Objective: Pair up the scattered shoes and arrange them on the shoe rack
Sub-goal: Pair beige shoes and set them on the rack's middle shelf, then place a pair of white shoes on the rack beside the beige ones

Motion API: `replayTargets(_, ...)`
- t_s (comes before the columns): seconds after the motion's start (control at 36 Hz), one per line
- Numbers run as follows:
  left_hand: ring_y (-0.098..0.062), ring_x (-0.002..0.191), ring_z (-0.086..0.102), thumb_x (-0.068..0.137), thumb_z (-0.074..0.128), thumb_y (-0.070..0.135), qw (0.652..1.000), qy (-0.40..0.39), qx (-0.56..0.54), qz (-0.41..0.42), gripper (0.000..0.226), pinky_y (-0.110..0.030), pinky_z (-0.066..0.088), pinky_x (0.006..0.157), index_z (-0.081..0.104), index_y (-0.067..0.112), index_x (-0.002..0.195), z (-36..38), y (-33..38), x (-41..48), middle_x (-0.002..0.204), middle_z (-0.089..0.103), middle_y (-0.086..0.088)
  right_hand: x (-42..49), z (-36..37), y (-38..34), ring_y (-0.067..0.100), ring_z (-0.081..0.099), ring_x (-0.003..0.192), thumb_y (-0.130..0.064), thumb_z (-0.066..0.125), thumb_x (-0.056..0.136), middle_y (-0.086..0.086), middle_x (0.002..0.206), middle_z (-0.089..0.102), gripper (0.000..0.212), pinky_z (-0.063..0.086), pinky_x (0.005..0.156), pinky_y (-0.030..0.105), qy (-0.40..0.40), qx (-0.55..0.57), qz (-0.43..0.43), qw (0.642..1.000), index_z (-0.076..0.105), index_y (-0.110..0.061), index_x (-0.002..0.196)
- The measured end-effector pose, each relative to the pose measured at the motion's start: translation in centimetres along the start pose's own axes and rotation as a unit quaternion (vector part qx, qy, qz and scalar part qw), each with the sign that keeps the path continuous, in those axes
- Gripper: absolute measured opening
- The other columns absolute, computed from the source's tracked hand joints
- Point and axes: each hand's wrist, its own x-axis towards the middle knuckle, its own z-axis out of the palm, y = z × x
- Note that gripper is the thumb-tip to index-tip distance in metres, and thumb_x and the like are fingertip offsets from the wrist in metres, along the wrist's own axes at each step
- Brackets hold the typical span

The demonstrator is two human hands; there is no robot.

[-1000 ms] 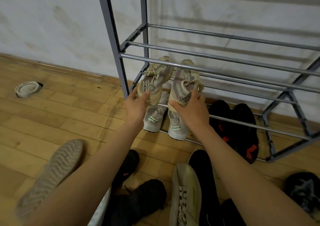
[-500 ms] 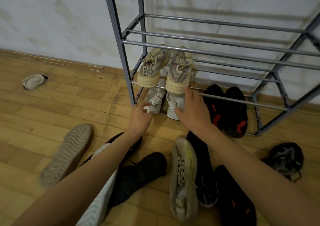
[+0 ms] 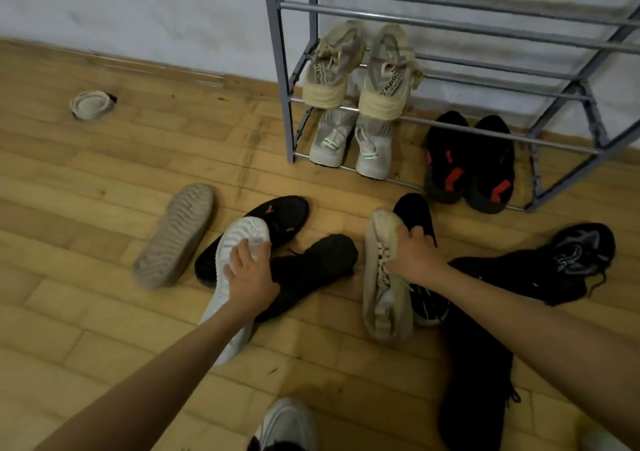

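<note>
A grey metal shoe rack [image 3: 277, 70] stands against the wall. A beige pair [image 3: 332, 66] sits on its middle shelf. On the bottom shelf are a grey-white pair [image 3: 334, 139] and a black-and-red pair [image 3: 446, 160]. My left hand [image 3: 251, 277] grips a white shoe [image 3: 239, 239] that lies sole up across black shoes on the floor. My right hand [image 3: 414, 253] closes over the laces of a cream sneaker [image 3: 381, 298] lying on the floor in front of the rack.
Loose on the wooden floor are a tan shoe lying sole up [image 3: 176, 236], a black shoe with a red mark [image 3: 277, 215], a fuzzy black shoe [image 3: 311, 270], a black-and-grey sneaker [image 3: 575, 250] and a white sneaker [image 3: 287, 423]. A round pale object [image 3: 91, 104] lies by the wall.
Both hands let go of the beige pair on the rack shelf and came back down to the floor. The left now holds the white shoe, the right the cream sneaker.
</note>
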Motion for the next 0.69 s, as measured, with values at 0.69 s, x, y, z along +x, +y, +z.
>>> replayTargets(0.69,-0.021,0.123,0.021,0.077,0.071,0.017,0.941,0.046,-0.320,0.100,0.069,-0.030,0.027,0.097,0.036,0.020,0.137,-2.0,5.1,-1.4,0.139,0.023,-0.001,-1.1,2.7,1.2,0.035,0.053,0.099,-0.019,0.063,0.085,0.016,0.122,0.042,0.056,0.049,0.070,0.039,0.106,0.204,0.027,0.973,0.023,-0.024,0.124)
